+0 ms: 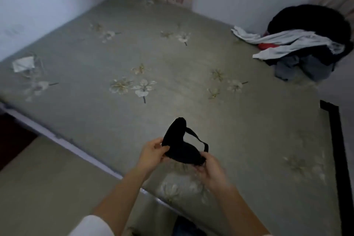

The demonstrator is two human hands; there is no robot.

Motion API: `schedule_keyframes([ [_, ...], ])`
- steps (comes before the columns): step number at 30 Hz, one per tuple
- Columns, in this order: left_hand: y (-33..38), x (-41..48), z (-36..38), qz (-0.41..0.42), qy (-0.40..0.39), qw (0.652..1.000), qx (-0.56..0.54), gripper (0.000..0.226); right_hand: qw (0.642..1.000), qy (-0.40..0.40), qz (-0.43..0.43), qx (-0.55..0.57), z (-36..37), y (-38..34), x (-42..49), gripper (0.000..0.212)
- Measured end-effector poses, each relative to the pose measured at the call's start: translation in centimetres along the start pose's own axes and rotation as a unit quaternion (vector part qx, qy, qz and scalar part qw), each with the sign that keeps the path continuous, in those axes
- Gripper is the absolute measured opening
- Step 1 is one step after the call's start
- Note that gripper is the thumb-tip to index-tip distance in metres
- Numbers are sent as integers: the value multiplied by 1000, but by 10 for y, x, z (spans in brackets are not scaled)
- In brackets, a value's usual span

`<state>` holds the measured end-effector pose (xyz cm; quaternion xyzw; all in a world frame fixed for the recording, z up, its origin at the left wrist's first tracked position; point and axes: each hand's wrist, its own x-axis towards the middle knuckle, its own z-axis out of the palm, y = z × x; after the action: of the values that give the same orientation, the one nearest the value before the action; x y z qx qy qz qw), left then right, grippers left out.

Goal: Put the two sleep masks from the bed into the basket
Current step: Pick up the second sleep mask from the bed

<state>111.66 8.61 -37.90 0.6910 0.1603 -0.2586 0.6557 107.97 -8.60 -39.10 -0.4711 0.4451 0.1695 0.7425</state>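
Observation:
A black sleep mask with a dangling elastic strap is held up over the near part of the bed. My left hand pinches its left edge, and my right hand grips its lower right end. The black bundle may be two masks together; I cannot tell. No basket is in view. The bed has a grey-green cover with pale flower prints.
A pile of dark, white and red clothes lies at the bed's far right corner. A small white cloth lies near the left edge. White walls border the bed at the back. Floor shows at lower left.

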Motion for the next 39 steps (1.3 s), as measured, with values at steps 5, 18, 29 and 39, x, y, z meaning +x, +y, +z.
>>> schedule_keyframes([
  [5, 3, -42, -84, 40, -10, 999, 21, 38, 998, -44, -31, -38, 78, 16, -37, 20],
  [18, -24, -127, -266, 67, 129, 985, -96, 5, 960, -205, -61, -184, 257, 87, -110, 15],
  [29, -31, -148, -390, 81, 248, 943, -205, 49, 893, -315, -95, -307, 403, 115, -118, 8],
  [39, 3, -108, -536, 66, 343, 920, -179, 23, 858, -371, -137, -327, 576, 122, -95, 7],
])
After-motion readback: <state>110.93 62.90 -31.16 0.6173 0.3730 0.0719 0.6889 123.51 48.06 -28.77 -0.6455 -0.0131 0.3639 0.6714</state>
